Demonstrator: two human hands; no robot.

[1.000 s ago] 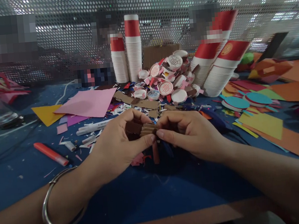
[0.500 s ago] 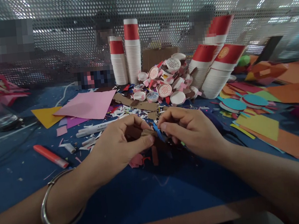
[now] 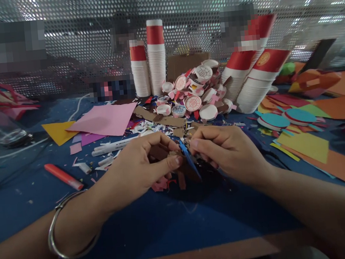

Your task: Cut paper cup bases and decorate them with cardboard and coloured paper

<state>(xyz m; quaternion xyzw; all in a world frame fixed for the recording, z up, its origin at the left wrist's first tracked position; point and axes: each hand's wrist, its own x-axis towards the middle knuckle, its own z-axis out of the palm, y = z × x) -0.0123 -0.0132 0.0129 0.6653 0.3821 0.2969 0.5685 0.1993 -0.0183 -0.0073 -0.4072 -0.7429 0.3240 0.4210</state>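
My left hand (image 3: 139,166) is closed, thumb against fingers, on a brown cardboard piece (image 3: 158,151). A thin blue piece (image 3: 191,161), seen almost edge-on, slants down from the fingertips at the cardboard's right side. Whether the two are joined, I cannot tell. Just right of the blue piece, my right hand (image 3: 227,149) is closed with thumb and forefinger pressed together. Anything in that pinch is hidden. Below the hands, pink paper scraps (image 3: 161,184) lie on the blue table (image 3: 157,227).
Behind the hands stands a heap of round white paper pieces (image 3: 192,102), between paper cup stacks (image 3: 157,66) and leaning cup stacks (image 3: 254,84). White markers (image 3: 110,147), an orange-red marker (image 3: 62,176) and pink paper (image 3: 105,119) lie left. Yellow paper (image 3: 307,146) and turquoise discs (image 3: 273,121) lie right.
The blue piece now shows longer, reaching lower between my hands. My right fingers sit slightly farther from the left ones. The whole view has shifted a little.
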